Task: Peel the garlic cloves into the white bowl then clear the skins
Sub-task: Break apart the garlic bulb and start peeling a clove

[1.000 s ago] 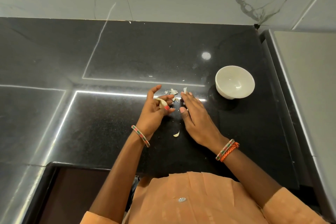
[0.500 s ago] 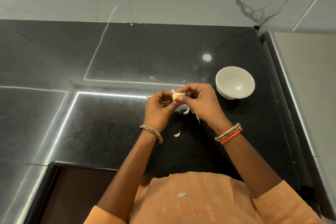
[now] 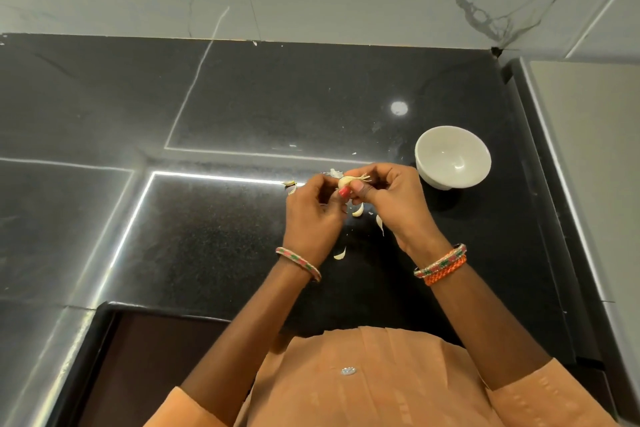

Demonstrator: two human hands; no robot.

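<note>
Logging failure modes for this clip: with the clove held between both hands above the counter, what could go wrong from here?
The clove is pinched by the left hand and right hand over the counter, not over the bowl, so a slip would likely drop it among the skins. Those scattered skins could be missed at clearing. The bowl sits close beside the right hand, which might knock it.

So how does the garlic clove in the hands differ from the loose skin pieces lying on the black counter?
The pale garlic clove is plump and rounded; the white skin pieces are thin, curled slivers. The clove is pinched above the black counter between the left hand and right hand; the skins lie loose on it. The clove has stringy roots at one end; the skins don't. Both are pale cream.
</note>
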